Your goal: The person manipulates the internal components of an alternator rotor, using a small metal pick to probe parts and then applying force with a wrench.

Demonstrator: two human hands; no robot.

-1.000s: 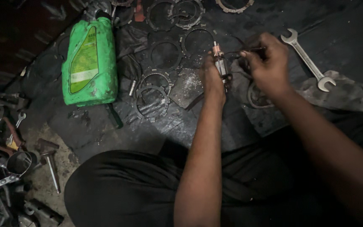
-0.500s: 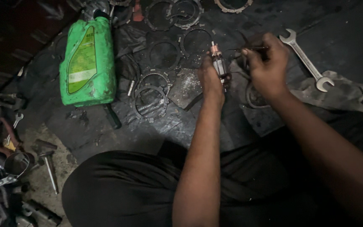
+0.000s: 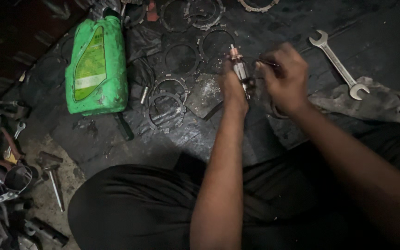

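My left hand [image 3: 231, 88] grips a small cylindrical metal part with a copper-coloured end [image 3: 239, 67], held upright above the dark floor sheet. My right hand [image 3: 285, 78] is just to its right, fingers pinched on a thin dark tool or wire [image 3: 267, 62] that reaches toward the part's side. Both forearms stretch forward over my dark-trousered knees. What the right fingers pinch is too dim to name exactly.
A green plastic oil jug [image 3: 97, 65] lies at the left. Several ring-shaped clutch plates [image 3: 165, 99] are spread beyond my hands. A double open-ended spanner [image 3: 339, 65] rests at the right beside a grey rag [image 3: 371, 99]. A hammer [image 3: 52, 173] and loose tools [image 3: 1, 162] crowd the lower left.
Both hands stay together on the small part with only slight shifts. The view has drifted a little, nothing was put down or picked up.
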